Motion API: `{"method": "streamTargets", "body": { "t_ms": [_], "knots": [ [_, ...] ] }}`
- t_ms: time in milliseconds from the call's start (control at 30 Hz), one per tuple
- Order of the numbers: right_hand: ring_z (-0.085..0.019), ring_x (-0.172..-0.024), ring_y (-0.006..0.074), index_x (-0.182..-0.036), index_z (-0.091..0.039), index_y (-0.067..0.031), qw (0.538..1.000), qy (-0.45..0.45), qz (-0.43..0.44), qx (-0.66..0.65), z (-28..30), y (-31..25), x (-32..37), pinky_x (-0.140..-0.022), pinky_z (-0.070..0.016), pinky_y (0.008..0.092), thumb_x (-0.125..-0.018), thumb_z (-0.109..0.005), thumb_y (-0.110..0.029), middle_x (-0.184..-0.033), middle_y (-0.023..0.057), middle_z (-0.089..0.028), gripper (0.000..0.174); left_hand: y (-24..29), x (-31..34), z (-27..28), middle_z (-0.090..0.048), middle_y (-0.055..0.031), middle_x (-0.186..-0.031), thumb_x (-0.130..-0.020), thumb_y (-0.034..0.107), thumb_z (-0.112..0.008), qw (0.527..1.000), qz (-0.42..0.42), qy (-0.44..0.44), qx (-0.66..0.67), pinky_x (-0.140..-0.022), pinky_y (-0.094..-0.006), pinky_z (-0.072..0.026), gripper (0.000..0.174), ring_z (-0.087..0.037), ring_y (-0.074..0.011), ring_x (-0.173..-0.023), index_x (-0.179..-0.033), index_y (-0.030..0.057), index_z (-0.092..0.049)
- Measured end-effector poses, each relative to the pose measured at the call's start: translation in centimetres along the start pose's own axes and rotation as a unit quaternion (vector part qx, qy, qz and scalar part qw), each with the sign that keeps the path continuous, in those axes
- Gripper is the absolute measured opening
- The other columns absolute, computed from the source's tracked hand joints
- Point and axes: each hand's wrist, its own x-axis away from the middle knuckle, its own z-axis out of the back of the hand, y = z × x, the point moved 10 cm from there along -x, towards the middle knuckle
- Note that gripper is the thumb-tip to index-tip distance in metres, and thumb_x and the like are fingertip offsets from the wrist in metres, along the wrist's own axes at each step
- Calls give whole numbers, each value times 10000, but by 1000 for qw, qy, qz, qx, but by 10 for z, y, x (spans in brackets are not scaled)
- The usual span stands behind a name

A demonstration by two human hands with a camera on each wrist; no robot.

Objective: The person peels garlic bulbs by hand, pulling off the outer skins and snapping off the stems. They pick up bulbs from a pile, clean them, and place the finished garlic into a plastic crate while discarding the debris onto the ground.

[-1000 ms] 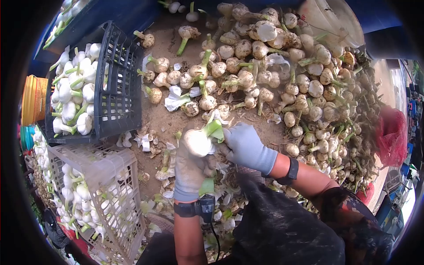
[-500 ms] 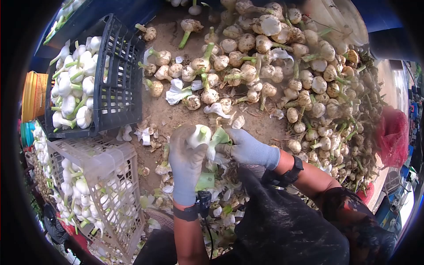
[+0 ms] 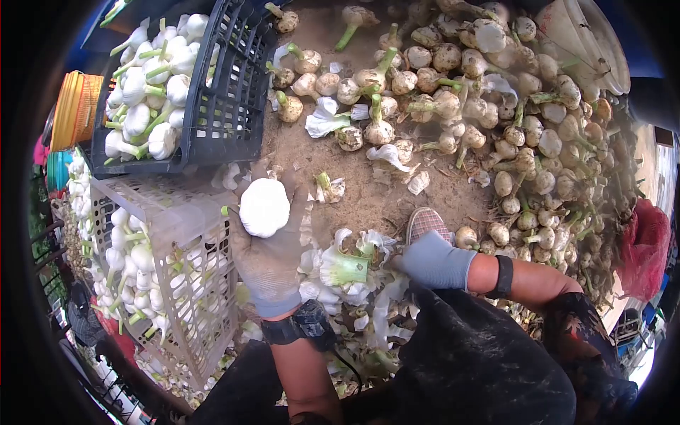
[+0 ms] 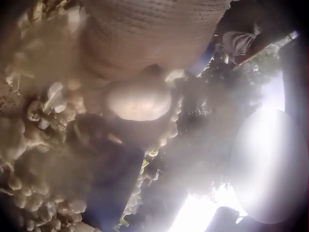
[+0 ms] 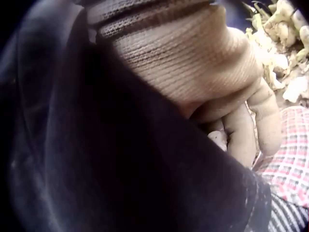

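A peeled white garlic bulb (image 3: 264,207) lies in my gloved left hand (image 3: 275,255), thumb and fingers around its sides, with a green stem end poking out beside the thumb. The left wrist view shows the bulb (image 4: 139,101) blurred below the glove (image 4: 149,38). My gloved right hand (image 3: 435,262) is low over the peelings by the checked shoe (image 3: 427,223). Its fingers (image 5: 241,135) are curled in the right wrist view, near a small pale piece (image 5: 218,139); whether they grip it I cannot tell. Dark cloth hides part of this hand.
At the upper left a black crate (image 3: 227,134) holds white bulbs; below it stands a pale crate (image 3: 198,297) of bulbs. Unpeeled garlic (image 3: 528,163) is heaped at the right. Leaf peelings (image 3: 343,269) lie between my hands. A white bucket (image 3: 591,42) is at the upper right.
My left hand has moved left with the bulb, toward the crates, away from my right hand. The green leaf is out of my right hand's grip. The head view has shifted.
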Motion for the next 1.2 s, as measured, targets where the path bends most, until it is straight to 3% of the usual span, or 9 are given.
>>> {"method": "streamTargets", "body": {
  "t_ms": [67, 267, 333, 467, 633, 867, 1000, 1133, 1200],
  "knots": [
    [-662, -719, 312, -1071, -582, -60, 999, 43, -27, -9, 22, 2, 4, -601, -507, 415, -750, -604, -183, -746, 124, -645, 345, 45, 18, 2, -511, -187, -1281, -996, 345, -381, 956, -127, 109, -242, -1050, -456, -377, 454, -480, -332, -1222, -1215, -34, -500],
    [-622, -858, 328, -1162, -548, -110, 860, 448, -235, 71, 198, 88, 110, -707, -509, 443, -808, -619, -177, -1010, 126, -615, 367, 215, 121, -115, -529, -169, -1267, -964, 134, -464, 328, -480, 376, -722, -966, -331, -449, 371, -520, -228, -1162, -1294, -34, -475],
    [-589, -926, 358, -1137, -563, -107, 673, 615, -328, 246, 263, 121, 168, -739, -501, 454, -765, -663, -167, -1091, 151, -586, 389, 175, 111, -133, -522, -169, -1278, -957, 96, -452, 421, -498, 322, -686, -978, -331, -437, 365, -507, -231, -1184, -1296, -38, -471],
    [-570, -930, 346, -1038, -584, -85, 708, 552, -401, 184, 288, 203, 146, -713, -504, 427, -749, -593, -65, -1052, 180, -566, 289, 81, 29, -93, -582, -140, -1176, -937, 56, -489, 681, -281, 145, -661, -953, -310, -447, 285, -584, -197, -1060, -1202, -42, -521],
    [-526, -955, 384, -1160, -535, -73, 794, 589, -145, 35, 221, 88, 83, -780, -472, 451, -662, -623, -30, -1039, 176, -525, 507, -101, -42, -20, -560, -95, -1141, -913, 181, -579, 923, 96, 3, -373, -839, -328, -510, 443, -587, -206, -1019, -1294, 7, -433],
    [-520, -785, 83, -1233, -505, 21, 738, 462, -14, -492, 144, 92, 67, -699, -464, 250, -918, -609, -253, -933, 23, -580, 431, -113, -26, -2, -547, -73, -1121, -729, 92, -748, 933, 139, 9, -333, -876, -327, -492, 634, -572, -207, -1022, -1275, 4, -438],
    [-594, -714, 132, -990, -601, 39, 763, 358, -61, -535, 121, 83, 51, -646, -479, 310, -929, -563, -290, -747, 105, -628, 337, -114, -6, -43, -441, -118, -1258, -581, 79, -832, 733, 2, -201, -650, -974, -343, -424, 793, -462, -235, -1173, -1265, -12, -440],
    [-605, -620, 377, -859, -571, 32, 796, 491, -51, -351, 138, 69, 62, -575, -468, 416, -915, -536, -245, -658, 214, -578, 285, -107, 0, -16, -479, -120, -1214, -600, 86, -810, 786, 61, -126, -603, -973, -340, -427, 786, -511, -248, -1122, -1284, -10, -436],
    [-604, -630, 380, -850, -577, 14, 811, 492, -58, -311, 142, 61, 66, -568, -469, 419, -907, -543, -246, -667, 210, -587, 268, -107, 7, -4, -516, -114, -1188, -674, 111, -761, 948, 154, -41, -276, -897, -358, -487, 730, -559, -270, -1068, -1312, 12, -420]
  ]
}}
